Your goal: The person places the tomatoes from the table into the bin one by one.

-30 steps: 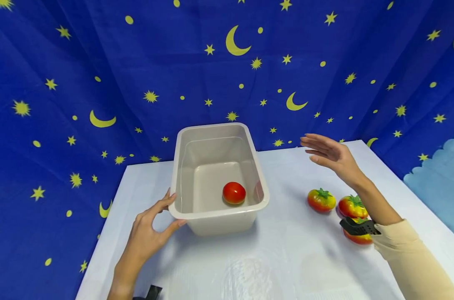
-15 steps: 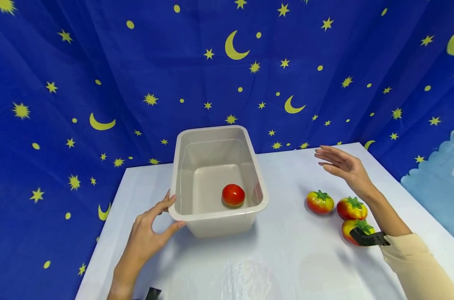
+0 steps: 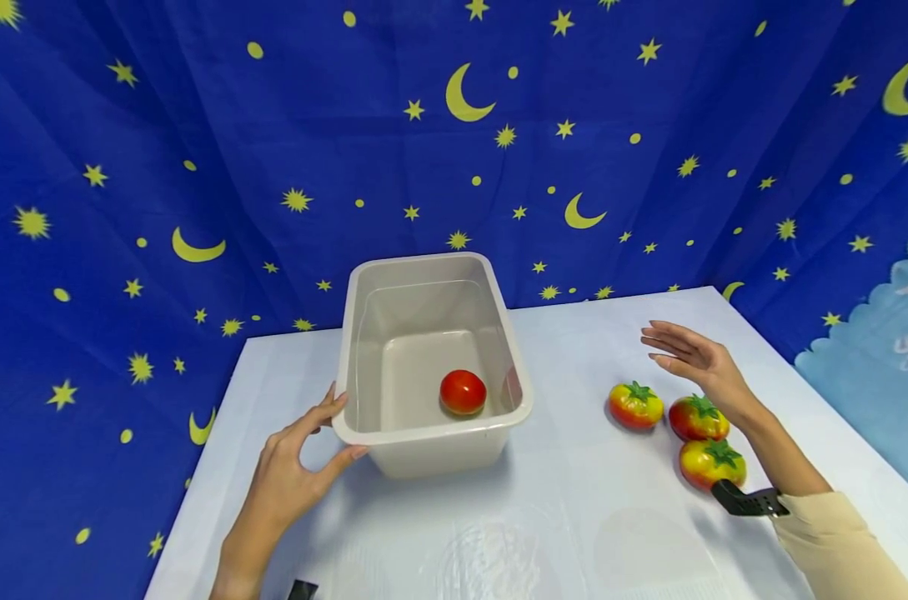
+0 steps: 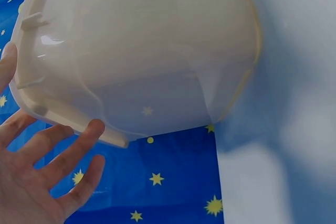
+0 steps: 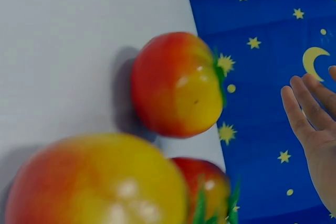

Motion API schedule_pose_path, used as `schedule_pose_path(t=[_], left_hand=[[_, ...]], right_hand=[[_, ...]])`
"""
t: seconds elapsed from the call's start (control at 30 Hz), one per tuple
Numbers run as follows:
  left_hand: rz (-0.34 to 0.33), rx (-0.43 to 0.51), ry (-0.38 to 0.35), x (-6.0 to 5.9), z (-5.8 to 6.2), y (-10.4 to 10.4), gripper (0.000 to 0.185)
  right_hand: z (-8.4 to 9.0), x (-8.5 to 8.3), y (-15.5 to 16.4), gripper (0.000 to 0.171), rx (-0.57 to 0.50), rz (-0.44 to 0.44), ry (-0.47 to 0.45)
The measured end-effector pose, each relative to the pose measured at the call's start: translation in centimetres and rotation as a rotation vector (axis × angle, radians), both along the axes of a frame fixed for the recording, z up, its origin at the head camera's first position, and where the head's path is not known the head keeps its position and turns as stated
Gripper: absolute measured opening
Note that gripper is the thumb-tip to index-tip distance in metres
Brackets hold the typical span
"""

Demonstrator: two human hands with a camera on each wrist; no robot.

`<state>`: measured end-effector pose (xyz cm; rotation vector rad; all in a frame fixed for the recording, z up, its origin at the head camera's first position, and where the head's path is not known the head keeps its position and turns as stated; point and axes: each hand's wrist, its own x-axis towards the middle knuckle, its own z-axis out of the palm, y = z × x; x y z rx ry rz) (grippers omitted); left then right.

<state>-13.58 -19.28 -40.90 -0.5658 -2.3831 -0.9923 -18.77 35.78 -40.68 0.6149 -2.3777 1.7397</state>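
Star-and-moon cloth hangs behind your white table (image 3: 574, 517). Your left hand (image 3: 292, 475) steadies the beige bin (image 3: 363, 350) at its near corner, thumb and fingers curled against the rim. One red tomato (image 3: 464, 392) already lies inside on the bin floor. Your right hand (image 3: 697, 362) hovers with fingers straight and spread, holding nothing, just above three red-yellow tomatoes: the left tomato (image 3: 635, 405), the middle tomato (image 3: 697, 418) and the near tomato (image 3: 712, 463), clustered on the table right of the bin. By the look of it, one is in and three are left outside.
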Motion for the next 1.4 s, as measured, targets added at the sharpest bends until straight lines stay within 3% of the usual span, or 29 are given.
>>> schedule_pose_path(t=[0.27, 0.7, 1.03, 1.4], left_hand=[[0.0, 0.003, 0.0, 0.0, -0.1, -0.1, 0.069], [-0.001, -0.002, -0.014, 0.1, 0.1, 0.1, 0.067], [-0.004, 0.003, 0.0, 0.1, -0.1, 0.1, 0.067], [-0.009, -0.007, 0.0, -0.1, -0.2, 0.0, 0.067]], right_hand=[[-0.9, 0.2, 0.6, 0.05, 0.144, -0.05, -0.05], [-2.6, 0.4, 1.3, 0.052, 0.256, -0.092, -0.084], [-3.5, 0.4, 1.3, 0.051, 0.399, -0.114, -0.056], [-3.8, 0.6, 1.2, 0.059, 0.471, -0.136, -0.173]])
